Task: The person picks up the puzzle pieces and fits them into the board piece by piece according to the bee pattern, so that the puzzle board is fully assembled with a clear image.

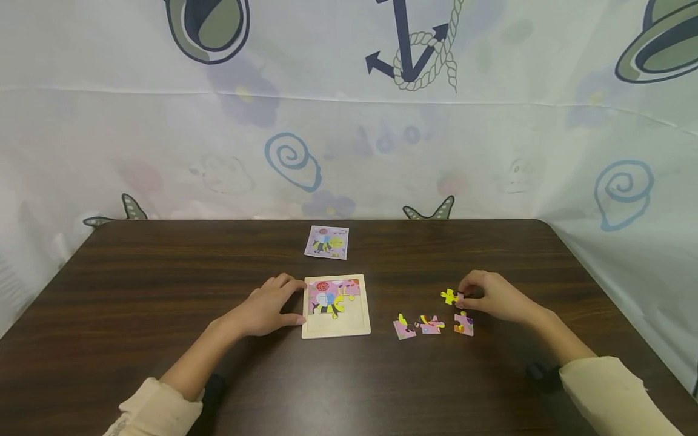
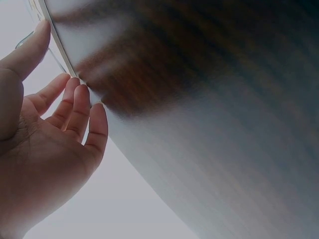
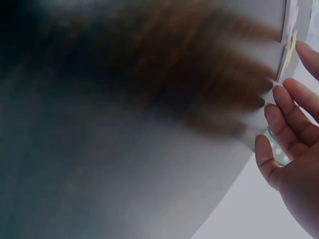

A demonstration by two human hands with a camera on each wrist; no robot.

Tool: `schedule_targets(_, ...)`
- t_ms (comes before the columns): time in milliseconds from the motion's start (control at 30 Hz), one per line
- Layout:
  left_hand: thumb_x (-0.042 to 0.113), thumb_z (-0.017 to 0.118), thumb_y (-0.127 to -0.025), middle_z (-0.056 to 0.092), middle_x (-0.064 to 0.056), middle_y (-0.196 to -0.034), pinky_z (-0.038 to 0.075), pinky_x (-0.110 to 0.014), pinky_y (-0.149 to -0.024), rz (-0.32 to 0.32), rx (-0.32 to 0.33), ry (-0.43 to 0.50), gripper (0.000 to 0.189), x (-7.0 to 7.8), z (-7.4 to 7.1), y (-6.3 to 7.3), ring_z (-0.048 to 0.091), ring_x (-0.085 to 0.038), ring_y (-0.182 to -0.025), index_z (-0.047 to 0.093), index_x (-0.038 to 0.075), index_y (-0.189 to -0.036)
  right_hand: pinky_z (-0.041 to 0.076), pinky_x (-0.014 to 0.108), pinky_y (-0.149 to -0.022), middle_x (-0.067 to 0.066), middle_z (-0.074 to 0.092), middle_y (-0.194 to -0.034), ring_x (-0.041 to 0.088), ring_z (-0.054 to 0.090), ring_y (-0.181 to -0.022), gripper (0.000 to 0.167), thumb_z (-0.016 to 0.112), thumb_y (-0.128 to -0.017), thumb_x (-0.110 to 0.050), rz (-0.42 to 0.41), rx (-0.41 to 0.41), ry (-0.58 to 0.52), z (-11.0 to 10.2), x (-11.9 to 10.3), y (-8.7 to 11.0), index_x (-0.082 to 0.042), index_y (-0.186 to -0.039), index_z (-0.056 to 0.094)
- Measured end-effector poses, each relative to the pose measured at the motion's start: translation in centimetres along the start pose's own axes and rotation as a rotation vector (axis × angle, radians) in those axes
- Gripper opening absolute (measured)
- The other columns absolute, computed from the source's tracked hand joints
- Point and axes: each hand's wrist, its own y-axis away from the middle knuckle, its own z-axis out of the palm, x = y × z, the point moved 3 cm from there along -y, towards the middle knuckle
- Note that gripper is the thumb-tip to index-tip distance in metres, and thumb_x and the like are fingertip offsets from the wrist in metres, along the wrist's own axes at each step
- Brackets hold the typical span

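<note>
A square wooden puzzle tray (image 1: 335, 327) lies on the dark table, partly filled with pieces of a bee picture. At its left edge rests my left hand (image 1: 271, 307), thumb and fingertips spread along the rim. In the left wrist view, that hand's fingers (image 2: 75, 112) are loosely bent beside the tray's edge. My right hand (image 1: 496, 295) pinches a yellow and pink puzzle piece (image 1: 449, 297) between thumb and finger. Just below it lies a pink puzzle piece (image 1: 463, 324). Two more, a pink and yellow piece (image 1: 405, 329) and a patterned piece (image 1: 431, 325), lie nearer the tray.
Behind the tray lies a square picture card (image 1: 327, 243) showing the bee. The brown wood-grain table (image 1: 163, 260) runs back to a printed cloth (image 1: 349, 121) that hangs behind it and along its sides.
</note>
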Motion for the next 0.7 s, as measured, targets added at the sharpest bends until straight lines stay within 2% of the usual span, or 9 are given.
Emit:
schedule_targets(233, 0.029, 0.07, -0.08, 0.046, -0.014, -0.122, 0.036, -0.054, -0.087, -0.005, -0.003, 0.0, 0.061, -0.01, 0.0, -0.03, 0.041, -0.032, -0.112, 0.046, 0.004, -0.13, 0.047, 0.036, -0.072, 0.001, 0.057, -0.088, 0.019, 0.055, -0.081, 0.024, 0.075, -0.075, -0.021, 0.01, 0.008, 0.008, 0.28, 0.17, 0.1, -0.005, -0.088, 0.062)
schedule_targets(700, 0.028, 0.07, -0.08, 0.046, -0.014, -0.121, 0.036, -0.053, -0.087, -0.012, -0.005, 0.001, 0.06, 0.08, -0.11, 0.03, 0.042, -0.031, -0.11, 0.046, 0.004, -0.13, 0.048, 0.036, -0.072, -0.001, 0.055, -0.085, 0.017, 0.054, -0.08, 0.017, 0.074, -0.075, -0.015, -0.027, 0.014, 0.054, 0.34, 0.01, 0.13, -0.007, -0.085, 0.063)
